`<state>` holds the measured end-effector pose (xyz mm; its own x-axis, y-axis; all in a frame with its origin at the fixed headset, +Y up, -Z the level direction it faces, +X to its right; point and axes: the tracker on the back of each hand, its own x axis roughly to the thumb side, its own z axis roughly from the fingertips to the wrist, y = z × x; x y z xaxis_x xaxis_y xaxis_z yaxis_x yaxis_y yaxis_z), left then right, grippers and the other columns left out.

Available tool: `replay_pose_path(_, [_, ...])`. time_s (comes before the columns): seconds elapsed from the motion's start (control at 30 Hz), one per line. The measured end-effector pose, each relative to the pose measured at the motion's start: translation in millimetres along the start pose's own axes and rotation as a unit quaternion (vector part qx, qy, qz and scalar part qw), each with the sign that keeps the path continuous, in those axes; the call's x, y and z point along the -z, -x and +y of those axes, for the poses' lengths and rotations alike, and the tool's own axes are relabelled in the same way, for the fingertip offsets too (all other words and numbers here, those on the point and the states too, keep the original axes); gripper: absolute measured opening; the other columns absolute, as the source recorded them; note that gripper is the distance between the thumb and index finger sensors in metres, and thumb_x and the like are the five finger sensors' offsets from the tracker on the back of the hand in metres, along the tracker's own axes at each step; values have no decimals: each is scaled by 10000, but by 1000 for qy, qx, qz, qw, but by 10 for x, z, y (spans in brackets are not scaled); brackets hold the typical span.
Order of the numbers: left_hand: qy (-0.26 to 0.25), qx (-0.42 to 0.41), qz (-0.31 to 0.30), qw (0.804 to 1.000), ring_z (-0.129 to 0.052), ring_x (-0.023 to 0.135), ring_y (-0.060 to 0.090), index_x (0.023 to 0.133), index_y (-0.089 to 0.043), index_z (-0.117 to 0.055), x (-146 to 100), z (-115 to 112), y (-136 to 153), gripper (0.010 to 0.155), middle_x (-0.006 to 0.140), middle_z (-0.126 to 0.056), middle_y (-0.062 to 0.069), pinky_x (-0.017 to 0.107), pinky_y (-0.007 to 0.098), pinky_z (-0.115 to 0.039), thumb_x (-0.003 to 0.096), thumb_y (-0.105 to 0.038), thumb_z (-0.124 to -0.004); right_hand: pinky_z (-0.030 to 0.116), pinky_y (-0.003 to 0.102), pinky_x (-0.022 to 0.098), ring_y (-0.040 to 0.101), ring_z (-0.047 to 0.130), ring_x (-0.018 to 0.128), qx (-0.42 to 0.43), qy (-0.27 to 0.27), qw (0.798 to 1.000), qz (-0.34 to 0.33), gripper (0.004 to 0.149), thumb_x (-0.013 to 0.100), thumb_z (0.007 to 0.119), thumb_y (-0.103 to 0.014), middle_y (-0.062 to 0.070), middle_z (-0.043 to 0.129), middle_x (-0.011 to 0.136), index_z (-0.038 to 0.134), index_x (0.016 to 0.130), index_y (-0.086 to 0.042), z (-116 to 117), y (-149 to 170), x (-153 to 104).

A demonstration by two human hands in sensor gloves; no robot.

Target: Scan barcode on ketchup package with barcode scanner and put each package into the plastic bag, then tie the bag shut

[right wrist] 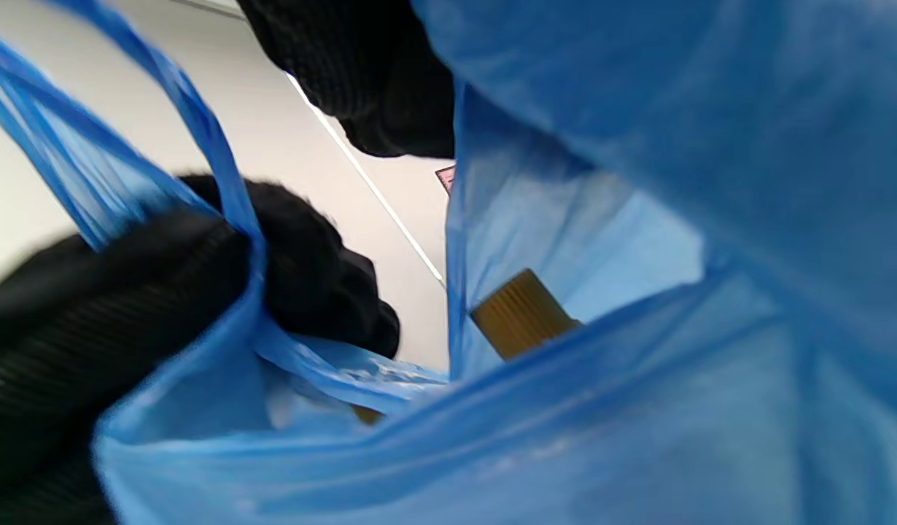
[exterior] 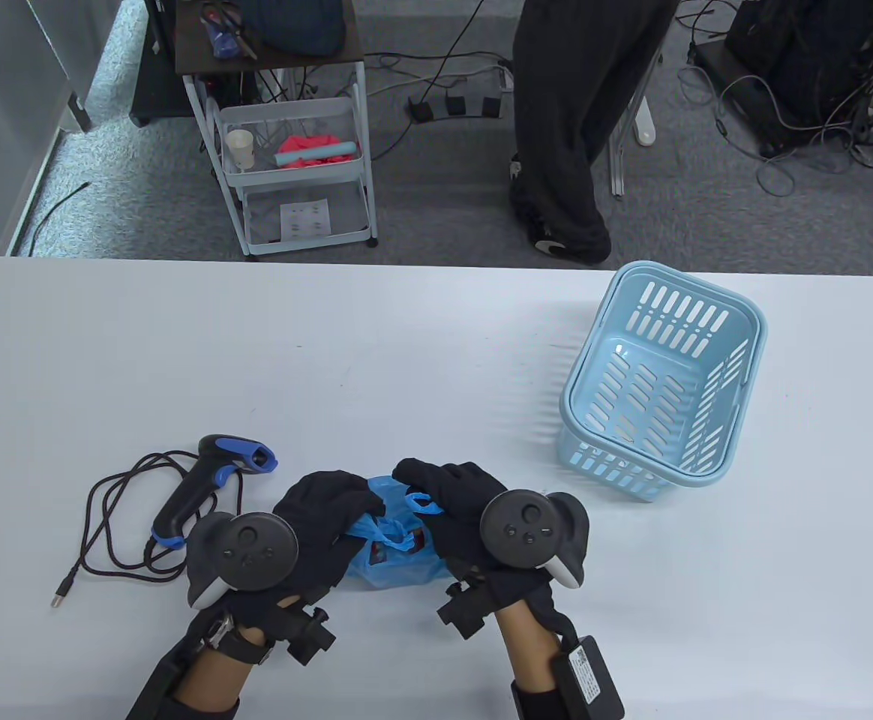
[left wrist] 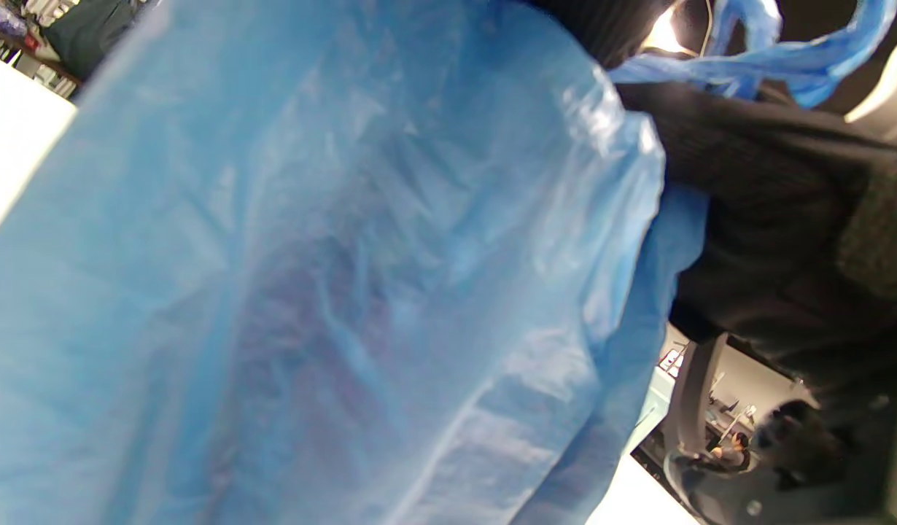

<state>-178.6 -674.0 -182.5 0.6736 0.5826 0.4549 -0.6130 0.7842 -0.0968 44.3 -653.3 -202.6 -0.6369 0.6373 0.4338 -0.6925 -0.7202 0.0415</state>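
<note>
Plastic bag (exterior: 399,559) handles pinched in both grips, left hand (exterior: 316,517) & right hand (exterior: 451,499), mid-tie on worktop (exterior: 406,352); thin handle could slip, leaving knot loose.

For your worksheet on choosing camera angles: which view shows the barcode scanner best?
The table view: the barcode scanner lies whole on the table, cable coiled beside it, left of the hands. Both wrist views show none of it; the blue plastic bag fills them.

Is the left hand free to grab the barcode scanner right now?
Probably not at once: the left hand holds the plastic bag together with the right hand. The barcode scanner lies unobstructed just beside it.
</note>
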Motion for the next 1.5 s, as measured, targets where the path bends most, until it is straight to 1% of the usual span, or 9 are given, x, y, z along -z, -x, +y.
replay_pose_path(0.13, [-8, 8, -2, 1000, -721, 968, 381, 902, -253, -765, -3, -7, -52, 415, 1004, -699, 15, 771, 616, -541, 547, -439, -654, 633, 610, 625, 361, 835, 660, -83, -9, 997, -4, 440, 563, 720, -285, 71, 867, 591, 714, 976, -134, 79, -93, 18])
replay_pose_path(0.3, [-13, 17, 6, 1000, -728, 957, 384, 894, -245, -766, 1, -12, -59, 412, 994, -704, 14, 768, 612, -545, 549, -438, -650, 611, 620, 643, 369, 809, 686, -130, -65, 989, -27, 521, 550, 748, -275, 80, 843, 624, 636, 1030, -108, 175, -171, 28])
replay_pose_path(0.53, [-22, 38, 15, 999, -734, 948, 385, 892, -240, -768, 4, -3, -74, 412, 988, -708, 17, 767, 607, -549, 551, -439, -648, 552, 638, 686, 395, 743, 762, -94, -143, 984, -49, 715, 511, 823, -299, 96, 782, 738, 484, 1097, -70, 154, -162, 32])
replay_pose_path(0.67, [-19, 65, 14, 998, -734, 947, 386, 892, -238, -770, 9, -46, -104, 412, 987, -709, 19, 767, 608, -547, 552, -439, -650, 522, 646, 700, 407, 718, 780, -13, -164, 984, -64, 755, 511, 815, -342, 107, 764, 761, 449, 1109, -63, 120, -108, 39])
replay_pose_path(0.77, [-18, 102, 13, 995, -736, 949, 383, 895, -246, -770, 10, -80, -149, 413, 988, -710, 17, 768, 608, -547, 550, -440, -655, 512, 649, 699, 415, 709, 778, 26, -157, 985, -67, 775, 508, 784, -418, 119, 763, 759, 452, 1111, -61, 125, -78, 35])
replay_pose_path(0.93, [-23, 163, 7, 986, -742, 947, 377, 907, -264, -771, 6, -130, -253, 418, 986, -712, 8, 771, 604, -549, 544, -443, -667, 552, 637, 674, 401, 744, 737, 3, -110, 992, -63, 760, 516, 682, -519, 113, 800, 704, 491, 1103, -76, 162, -91, 9])
replay_pose_path(1.1, [-24, 186, 4, 982, -740, 950, 376, 919, -280, -777, -3, -137, -284, 429, 994, -703, 10, 771, 606, -548, 537, -450, -679, 583, 628, 657, 386, 779, 700, -4, -76, 995, -69, 648, 550, 591, -501, 104, 834, 650, 580, 1077, -125, 168, -112, -14])
replay_pose_path(1.3, [-3, 90, 3, 996, -738, 968, 386, 975, -275, -749, -19, 56, -172, 580, 1018, -700, 21, 762, 623, -562, 472, -563, -744, 578, 630, 661, 391, 778, 705, 11, -78, 994, -74, 605, 564, 551, -457, 102, 833, 667, 582, 1077, -139, 110, -78, -21])
replay_pose_path(1.5, [-42, -30, -8, 999, -742, 962, 409, 988, -248, -755, -103, 427, -91, 638, 1023, -709, 49, 751, 636, -569, 468, -617, -728, 574, 630, 666, 394, 774, 713, -22, -84, 993, -84, 606, 560, 562, -438, 102, 831, 676, 574, 1080, -128, 102, -108, -29])
